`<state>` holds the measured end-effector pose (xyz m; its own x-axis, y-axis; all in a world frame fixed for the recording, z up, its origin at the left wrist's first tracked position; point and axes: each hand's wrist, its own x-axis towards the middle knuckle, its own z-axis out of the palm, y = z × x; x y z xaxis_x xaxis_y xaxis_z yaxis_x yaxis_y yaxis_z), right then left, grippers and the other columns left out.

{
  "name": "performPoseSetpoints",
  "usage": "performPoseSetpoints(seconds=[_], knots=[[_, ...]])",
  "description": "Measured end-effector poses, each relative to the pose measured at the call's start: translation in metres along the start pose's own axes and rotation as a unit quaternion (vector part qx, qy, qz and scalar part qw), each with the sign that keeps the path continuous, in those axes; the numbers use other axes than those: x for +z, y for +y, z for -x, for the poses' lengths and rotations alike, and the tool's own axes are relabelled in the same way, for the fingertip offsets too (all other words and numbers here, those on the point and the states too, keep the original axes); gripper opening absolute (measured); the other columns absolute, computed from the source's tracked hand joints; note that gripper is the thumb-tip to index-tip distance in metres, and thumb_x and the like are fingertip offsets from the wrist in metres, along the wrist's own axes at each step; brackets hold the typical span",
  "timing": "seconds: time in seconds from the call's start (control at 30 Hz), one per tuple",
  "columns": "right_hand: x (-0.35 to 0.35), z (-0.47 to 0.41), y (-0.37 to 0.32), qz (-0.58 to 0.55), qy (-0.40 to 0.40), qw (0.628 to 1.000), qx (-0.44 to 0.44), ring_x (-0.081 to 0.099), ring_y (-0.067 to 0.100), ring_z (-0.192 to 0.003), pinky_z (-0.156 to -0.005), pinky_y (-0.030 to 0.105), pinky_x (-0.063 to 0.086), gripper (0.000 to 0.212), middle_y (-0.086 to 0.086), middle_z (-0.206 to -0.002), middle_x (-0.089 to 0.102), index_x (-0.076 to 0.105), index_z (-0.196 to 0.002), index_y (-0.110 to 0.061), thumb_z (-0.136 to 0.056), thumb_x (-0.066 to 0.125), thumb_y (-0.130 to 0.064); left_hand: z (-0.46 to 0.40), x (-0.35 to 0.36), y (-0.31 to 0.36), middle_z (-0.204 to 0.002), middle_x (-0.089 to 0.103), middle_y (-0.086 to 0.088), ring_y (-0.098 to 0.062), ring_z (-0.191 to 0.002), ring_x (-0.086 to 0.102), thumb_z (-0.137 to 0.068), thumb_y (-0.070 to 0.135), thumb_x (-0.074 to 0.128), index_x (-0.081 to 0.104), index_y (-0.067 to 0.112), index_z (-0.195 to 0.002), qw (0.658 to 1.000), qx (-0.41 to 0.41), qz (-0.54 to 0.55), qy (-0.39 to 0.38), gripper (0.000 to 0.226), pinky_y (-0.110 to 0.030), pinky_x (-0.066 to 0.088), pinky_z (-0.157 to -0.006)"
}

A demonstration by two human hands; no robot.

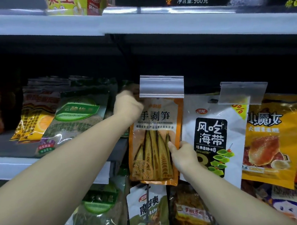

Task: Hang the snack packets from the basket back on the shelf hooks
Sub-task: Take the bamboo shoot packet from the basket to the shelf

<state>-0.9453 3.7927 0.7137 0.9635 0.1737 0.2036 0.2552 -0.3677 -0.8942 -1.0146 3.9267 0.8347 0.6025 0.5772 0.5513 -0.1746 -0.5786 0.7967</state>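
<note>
Overhead, the white shelf edge (190, 19) ran across the whole view, well above both hands. Below it, the white seaweed packet (214, 137) hung just beside the right hand's fingers, on their outer side, with a yellow-orange packet (272, 138) further out past it. To the outer side of the left hand lay the green-labelled bags (78, 120) on a lower shelf, near its knuckles but not touching them.

The orange bamboo-shoot packet (155, 143) hung upright between the two hands, its top edge tucked under the clear price-tag holder (161, 86). Whether its hole sat on the hook could not be told, since the holder hid that spot.

The left hand (128, 105) was raised at the packet's upper left corner, just beside and below the holder. Its fingers curled in toward the corner, but they were blurred, and whether they pinched the packet or only touched it could not be told.

The right hand (182, 155) gripped the packet's lower right edge, the thumb (171, 146) pressed flat on the printed front and the other fingers (183, 144) wrapped behind the edge, narrow around the film.

Beneath both wrists hung a green-and-white packet (147, 210).
</note>
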Motion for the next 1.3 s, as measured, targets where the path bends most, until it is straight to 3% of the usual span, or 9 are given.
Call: performPoseSetpoints(seconds=[0.13,0.23,0.43,0.6,0.73,0.83,1.0,1.1,1.3], knots=[[0.0,0.016,0.006,0.017,-0.007,1.0,0.021,0.061,0.03,-0.099,-0.083,0.035,0.049,0.032,0.011,-0.109,0.064,0.055,-0.117,-0.009,-0.094,0.055,-0.031,0.016,-0.012,-0.01,-0.132,0.046,-0.016,-0.035,-0.122,0.046,-0.086,0.023,0.066,0.045,0.01,-0.131,0.977,0.024,-0.213,0.006,0.052,-0.047,0.045,-0.099],[-0.002,0.033,0.01,0.033,-0.005,0.999,0.021,0.061,0.029,-0.102,-0.084,0.036,0.051,0.036,0.01,-0.115,0.063,0.049,-0.124,-0.012,-0.093,0.057,-0.028,0.041,-0.02,-0.017,-0.148,0.03,-0.012,-0.032,-0.135,0.03,-0.089,0.03,0.061,0.036,0.017,-0.14,0.968,0.088,-0.237,-0.001,0.058,-0.048,0.035,-0.107],[-0.007,0.075,0.018,0.063,-0.018,0.998,-0.005,0.053,0.03,-0.12,-0.091,0.033,0.044,0.046,0.012,-0.134,0.054,0.041,-0.139,-0.009,-0.097,0.053,-0.023,0.1,-0.023,-0.043,-0.13,0.055,0.002,-0.025,-0.12,0.048,-0.092,0.039,0.049,0.052,0.026,-0.127,0.908,0.19,-0.361,-0.097,0.037,-0.041,0.042,-0.092],[-0.015,0.111,0.043,0.078,-0.029,0.996,0.01,0.059,0.031,-0.106,-0.083,0.037,0.05,0.041,0.011,-0.126,0.057,0.045,-0.133,-0.012,-0.096,0.054,-0.025,0.153,-0.009,-0.065,-0.126,0.058,0.004,-0.022,-0.121,0.047,-0.094,0.034,0.045,0.056,0.023,-0.123,0.855,0.259,-0.425,-0.145,0.033,-0.038,0.039,-0.09],[-0.034,0.143,0.074,0.113,-0.038,0.993,0.014,0.059,0.027,-0.105,-0.09,0.04,0.049,0.042,0.008,-0.122,0.06,0.046,-0.133,-0.014,-0.094,0.055,-0.027,0.207,0.005,-0.088,-0.12,0.059,0.0,-0.025,-0.116,0.05,-0.094,0.034,0.042,0.054,0.022,-0.123,0.863,0.209,-0.424,-0.18,0.034,-0.039,0.043,-0.085],[-0.054,0.164,0.106,0.146,-0.07,0.987,0.014,0.055,0.021,-0.092,-0.075,0.029,0.045,0.042,0.007,-0.12,0.06,0.043,-0.136,-0.014,-0.096,0.052,-0.024,0.248,0.017,-0.111,-0.125,0.059,-0.001,-0.026,-0.127,0.044,-0.093,0.035,0.045,0.054,0.022,-0.127,0.864,0.15,-0.434,-0.206,0.037,-0.04,0.046,-0.087],[-0.081,0.197,0.172,0.188,-0.112,0.975,0.048,0.058,0.03,-0.11,-0.091,0.037,0.048,0.043,0.011,-0.125,0.06,0.042,-0.136,-0.011,-0.097,0.052,-0.025,0.319,0.035,-0.145,-0.137,0.054,-0.005,-0.024,-0.143,0.029,-0.091,0.027,0.051,0.061,0.017,-0.122,0.866,0.135,-0.443,-0.187,0.034,-0.044,0.038,-0.096],[-0.09,0.216,0.217,0.215,-0.147,0.964,0.06,0.059,0.032,-0.106,-0.085,0.037,0.05,0.039,0.012,-0.121,0.061,0.044,-0.132,-0.011,-0.097,0.051,-0.025,0.37,0.048,-0.168,-0.137,0.053,-0.004,-0.025,-0.138,0.034,-0.094,0.03,0.046,0.054,0.019,-0.13,0.862,0.064,-0.442,-0.238,0.038,-0.044,0.037,-0.1],[-0.085,0.26,0.321,0.343,-0.263,0.901,0.027,0.06,0.032,-0.1,-0.069,0.035,0.05,0.043,0.014,-0.118,0.06,0.036,-0.138,-0.012,-0.098,0.046,-0.026,0.479,0.071,-0.232,-0.142,0.045,-0.002,-0.026,-0.133,0.036,-0.096,0.028,0.042,0.043,0.022,-0.139,0.796,-0.031,-0.48,-0.368,0.043,-0.042,0.035,-0.101]])
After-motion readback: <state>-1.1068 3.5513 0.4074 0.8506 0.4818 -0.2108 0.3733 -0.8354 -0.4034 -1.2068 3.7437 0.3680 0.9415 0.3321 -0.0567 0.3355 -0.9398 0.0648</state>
